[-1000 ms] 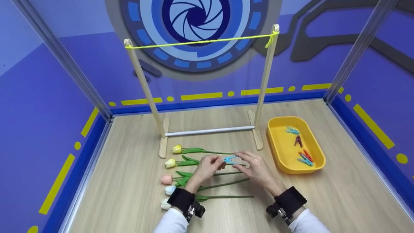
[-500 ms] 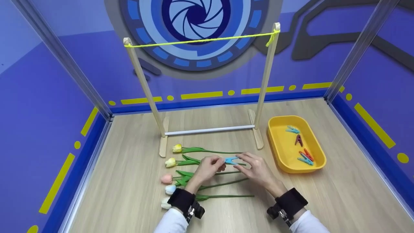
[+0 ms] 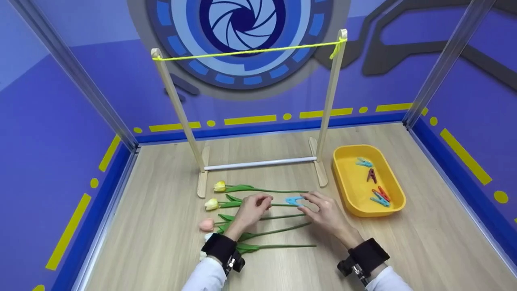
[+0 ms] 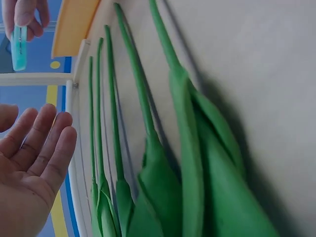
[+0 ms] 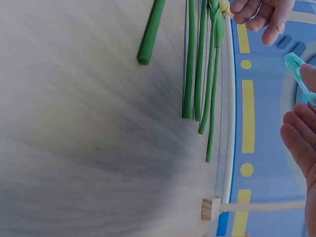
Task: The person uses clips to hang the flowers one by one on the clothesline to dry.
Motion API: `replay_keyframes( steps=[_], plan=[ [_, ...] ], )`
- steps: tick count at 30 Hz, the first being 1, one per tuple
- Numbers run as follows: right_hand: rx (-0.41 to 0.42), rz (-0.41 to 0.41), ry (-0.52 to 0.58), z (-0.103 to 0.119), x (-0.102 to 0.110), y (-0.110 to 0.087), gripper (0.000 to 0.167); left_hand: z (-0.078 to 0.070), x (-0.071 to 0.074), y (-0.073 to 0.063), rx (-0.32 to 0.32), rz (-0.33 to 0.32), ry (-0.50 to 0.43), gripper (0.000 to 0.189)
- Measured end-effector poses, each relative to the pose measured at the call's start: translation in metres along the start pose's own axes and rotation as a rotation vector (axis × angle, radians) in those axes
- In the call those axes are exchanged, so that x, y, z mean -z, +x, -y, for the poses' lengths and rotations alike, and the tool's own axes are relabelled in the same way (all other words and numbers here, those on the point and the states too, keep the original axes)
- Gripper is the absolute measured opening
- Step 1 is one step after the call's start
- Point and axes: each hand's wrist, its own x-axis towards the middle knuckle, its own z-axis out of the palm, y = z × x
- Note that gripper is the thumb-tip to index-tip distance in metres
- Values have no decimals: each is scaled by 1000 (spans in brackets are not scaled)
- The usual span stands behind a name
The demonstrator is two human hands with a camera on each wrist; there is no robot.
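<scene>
Between thumb and index finger, my right hand (image 3: 325, 212) pinches a light blue clothespin (image 3: 293, 200) by its handle ends, its nose toward the left. My left hand (image 3: 251, 209) hovers just left of it, holding nothing. In the left wrist view its fingers (image 4: 42, 140) are loosely bent, palm showing, apart from the clothespin (image 4: 19, 49). Under both hands, several artificial tulips lie in a row, stems to the right: a yellow tulip (image 3: 220, 186), a yellow-white tulip (image 3: 211, 204), a pink tulip (image 3: 207, 224) and pale ones partly hidden by the left wrist.
Behind the flowers stands a wooden frame (image 3: 177, 105) with a yellow string (image 3: 250, 51) tied across its top. At the right, a yellow tray (image 3: 339, 182) holds several clothespins, including a dark red clothespin (image 3: 371, 176). Blue printed walls enclose the table.
My left hand has let go of the clothespin's nose and drawn back to the left. The right hand keeps hold of the clothespin and has shifted slightly right.
</scene>
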Motion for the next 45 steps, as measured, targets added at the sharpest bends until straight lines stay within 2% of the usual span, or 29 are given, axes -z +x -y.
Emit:
replay_keyframes(
  steps=[3, 6, 12, 15, 20, 24, 27, 30, 34, 37, 41, 45],
  plan=[
    [-4, -1, -1, -2, 2, -2, 36, 2, 4, 2, -19, -9, 70, 33],
    [-9, -5, -2, -4, 4, -4, 36, 4, 7, 6, -56, -45, 171, 29],
    [23, -32, 1, -7, 6, -8, 34, 9, 11, 18, -161, -148, 405, 21],
    [40, -44, 11, -8, 7, -8, 34, 13, 13, 23, -230, -170, 536, 18],
    [46, -61, 23, -9, 10, -11, 34, 19, 14, 28, -356, -170, 709, 15],
    [67, -89, 52, -9, 12, -13, 33, 21, 14, 31, -416, -150, 823, 15],
    [99, -112, 62, -9, 12, -14, 33, 21, 14, 33, -452, -110, 941, 15],
    [134, -128, 59, -10, 12, -15, 32, 19, 13, 38, -450, -52, 1035, 16],
    [139, -130, 53, -11, 12, -14, 29, 15, 11, 47, -379, 21, 1084, 21],
    [117, -120, 55, -11, 12, -13, 27, 12, 7, 54, -331, 82, 1164, 25],
    [93, -115, 46, -10, 11, -15, 24, 15, 2, 60, -309, 149, 1301, 25],
    [79, -111, 43, -10, 10, -16, 23, 19, -2, 65, -282, 181, 1349, 27]
  ],
)
